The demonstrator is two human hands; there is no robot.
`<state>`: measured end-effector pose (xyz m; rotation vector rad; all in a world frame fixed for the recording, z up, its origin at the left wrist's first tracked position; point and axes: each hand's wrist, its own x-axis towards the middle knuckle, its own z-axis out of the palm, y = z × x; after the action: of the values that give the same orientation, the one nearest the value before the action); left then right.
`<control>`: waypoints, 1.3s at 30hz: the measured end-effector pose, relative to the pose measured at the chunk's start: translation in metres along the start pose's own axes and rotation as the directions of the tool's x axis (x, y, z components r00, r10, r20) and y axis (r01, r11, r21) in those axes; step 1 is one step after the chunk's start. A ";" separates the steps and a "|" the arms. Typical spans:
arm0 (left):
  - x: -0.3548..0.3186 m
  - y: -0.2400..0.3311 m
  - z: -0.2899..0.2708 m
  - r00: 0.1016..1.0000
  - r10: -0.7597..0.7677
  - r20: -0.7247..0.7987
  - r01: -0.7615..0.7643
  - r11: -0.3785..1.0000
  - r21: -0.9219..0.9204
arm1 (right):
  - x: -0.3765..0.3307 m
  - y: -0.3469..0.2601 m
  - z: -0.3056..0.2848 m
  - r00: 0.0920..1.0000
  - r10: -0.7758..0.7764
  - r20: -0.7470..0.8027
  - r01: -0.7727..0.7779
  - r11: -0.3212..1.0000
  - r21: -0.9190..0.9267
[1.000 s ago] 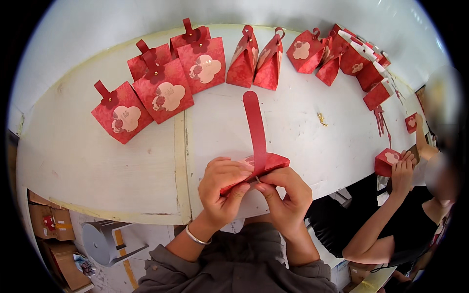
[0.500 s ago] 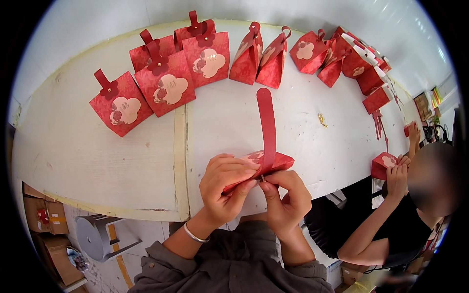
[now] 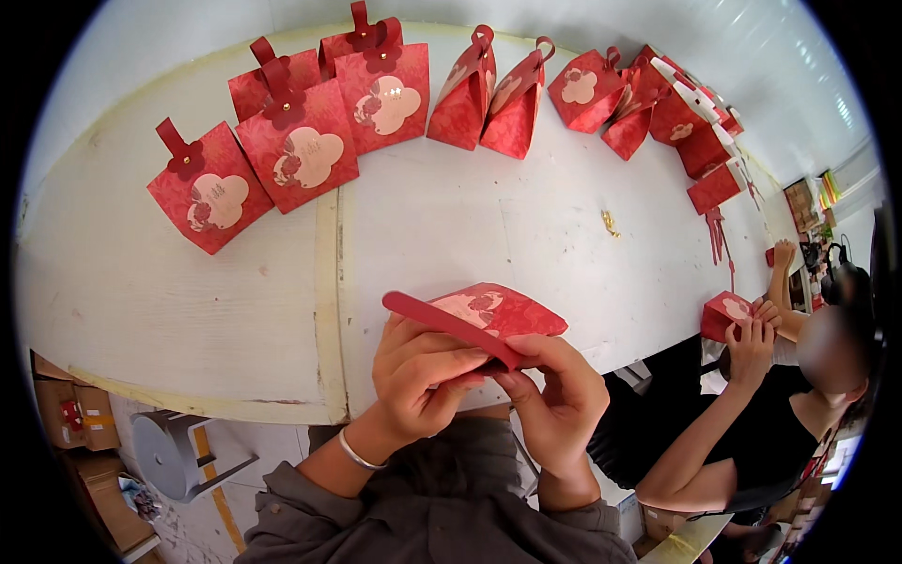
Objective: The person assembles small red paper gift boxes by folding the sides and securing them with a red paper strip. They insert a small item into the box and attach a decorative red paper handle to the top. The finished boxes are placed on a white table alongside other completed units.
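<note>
Our left hand and right hand clasp a patterned red box, its strap round-ended. Its pale label is floral.

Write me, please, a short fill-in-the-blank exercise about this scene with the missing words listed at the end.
1. The person's left hand and right hand are both on a box whose main colour is ____.
2. The silver bangle is worn on the person's ____ wrist.
3. The small bits lying loose on the table are ____ in colour.
4. The co-worker in black is on the person's ____ side.

Missing words: red; left; gold; right.
</note>
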<state>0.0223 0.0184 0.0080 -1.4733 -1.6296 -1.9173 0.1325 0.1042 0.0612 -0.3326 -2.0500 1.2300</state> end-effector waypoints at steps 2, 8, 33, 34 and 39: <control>0.001 0.000 0.001 1.000 -0.022 -0.018 0.021 0.999 -0.035 | -0.007 0.010 0.002 0.997 -0.029 -0.069 0.036 0.994 0.103; 0.000 -0.003 0.000 0.998 -0.057 -0.025 0.055 0.997 -0.055 | -0.011 0.015 0.001 0.995 0.075 -0.070 -0.058 0.974 0.219; 0.002 0.000 -0.004 0.995 0.004 0.096 0.006 0.995 -0.100 | -0.012 0.022 -0.007 0.858 -0.514 -0.002 0.459 0.767 -0.448; 0.001 0.000 -0.004 0.996 -0.007 0.084 0.015 0.995 -0.101 | -0.013 0.024 -0.007 0.854 -0.520 -0.007 0.470 0.778 -0.418; 0.002 -0.002 -0.004 0.996 -0.018 0.087 0.028 0.993 -0.119 | -0.011 0.028 -0.006 0.851 -0.525 -0.010 0.478 0.781 -0.402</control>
<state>0.0183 0.0166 0.0090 -1.6108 -1.5986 -2.0231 0.1409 0.1163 0.0344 -0.0209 -2.0782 0.4632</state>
